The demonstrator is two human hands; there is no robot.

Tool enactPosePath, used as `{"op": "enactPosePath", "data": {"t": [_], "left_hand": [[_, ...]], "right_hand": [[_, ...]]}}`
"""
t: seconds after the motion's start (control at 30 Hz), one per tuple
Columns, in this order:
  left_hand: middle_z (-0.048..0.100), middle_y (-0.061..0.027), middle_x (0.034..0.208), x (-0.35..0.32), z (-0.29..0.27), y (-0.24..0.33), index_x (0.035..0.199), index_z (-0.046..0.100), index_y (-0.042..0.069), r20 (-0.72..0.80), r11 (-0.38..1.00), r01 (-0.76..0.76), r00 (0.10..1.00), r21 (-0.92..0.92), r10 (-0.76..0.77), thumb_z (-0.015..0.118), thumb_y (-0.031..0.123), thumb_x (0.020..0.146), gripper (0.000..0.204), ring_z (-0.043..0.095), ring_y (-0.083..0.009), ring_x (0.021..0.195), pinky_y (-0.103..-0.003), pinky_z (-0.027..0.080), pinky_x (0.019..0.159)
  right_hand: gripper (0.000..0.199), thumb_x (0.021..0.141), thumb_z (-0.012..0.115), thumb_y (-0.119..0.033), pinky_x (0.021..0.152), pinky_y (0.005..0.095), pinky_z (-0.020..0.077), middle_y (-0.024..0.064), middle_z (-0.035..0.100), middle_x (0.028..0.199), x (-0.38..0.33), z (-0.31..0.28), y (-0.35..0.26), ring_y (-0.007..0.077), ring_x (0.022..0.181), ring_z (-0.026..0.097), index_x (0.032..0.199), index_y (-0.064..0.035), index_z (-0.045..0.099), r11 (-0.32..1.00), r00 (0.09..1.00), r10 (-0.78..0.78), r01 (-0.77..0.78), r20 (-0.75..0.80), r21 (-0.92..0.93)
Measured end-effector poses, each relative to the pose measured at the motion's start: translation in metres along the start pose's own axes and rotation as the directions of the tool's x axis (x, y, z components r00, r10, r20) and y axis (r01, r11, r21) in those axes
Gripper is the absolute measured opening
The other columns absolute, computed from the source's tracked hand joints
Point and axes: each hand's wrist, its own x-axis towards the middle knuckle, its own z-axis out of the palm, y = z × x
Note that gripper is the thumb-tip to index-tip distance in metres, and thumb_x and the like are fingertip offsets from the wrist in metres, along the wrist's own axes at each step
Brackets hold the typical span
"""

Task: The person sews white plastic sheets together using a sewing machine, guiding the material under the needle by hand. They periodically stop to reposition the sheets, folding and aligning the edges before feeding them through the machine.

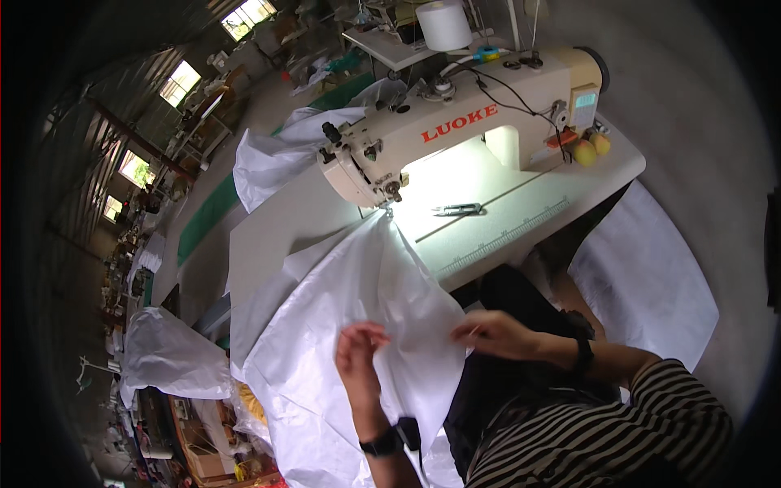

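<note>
A large sheet of white, slightly shiny fabric [333, 285] hangs from the needle area of a cream sewing machine [455, 122] and spreads over the table's near side toward my lap. My left hand [358, 348] is over the middle of the sheet, fingers loosely bent and partly apart, with no fabric bunched in them. At the sheet's right edge, my right hand [498, 333] has its fingertips pinched together, seemingly on the fabric's border. A small pair of thread snips [458, 210] lies on the lit machine bed, beyond both hands.
The white sewing table [521, 228] has a ruler scale along its near edge. Two yellowish fruits [592, 150] sit by the machine's right end. A white thread cone [444, 24] stands behind. More white cloth [643, 276] hangs at the right, and another white bundle [172, 358] is at the left.
</note>
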Motion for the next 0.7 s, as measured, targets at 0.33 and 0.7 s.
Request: {"op": "enactPosePath", "data": {"t": [0.33, 0.7], "left_hand": [[0.019, -0.0189, 0.158, -0.031, -0.24, -0.115, 0.153, 0.019, 0.011, -0.428, 0.186, 0.385, 0.798, 0.904, 0.425, 0.044, 0.057, 0.096, 0.077, 0.017, -0.0402, 0.145, -0.062, 0.022, 0.111], [0.025, -0.0033, 0.158, 0.161, -0.305, -0.049, 0.149, 0.032, 0.021, -0.253, -0.066, 0.264, 0.957, 0.962, 0.142, 0.047, 0.053, 0.095, 0.064, 0.02, -0.0281, 0.146, -0.069, 0.022, 0.106]], "right_hand": [[0.042, 0.088, 0.069, -0.037, 0.073, 0.0331, 0.0502, 0.0125, 0.067, 0.089, 0.004, 0.028, 0.001, 0.0232, 0.081, 0.064, 0.101, 0.0027, 0.065, 0.967, 0.931, 0.222, -0.249, 0.29, 0.058], [0.034, 0.092, 0.066, -0.023, 0.08, 0.035, 0.0529, 0.0084, 0.068, 0.099, -0.058, 0.014, -0.012, 0.0186, 0.088, 0.066, 0.118, -0.0031, 0.059, 0.809, 0.84, 0.494, -0.538, 0.224, 0.235]]}}
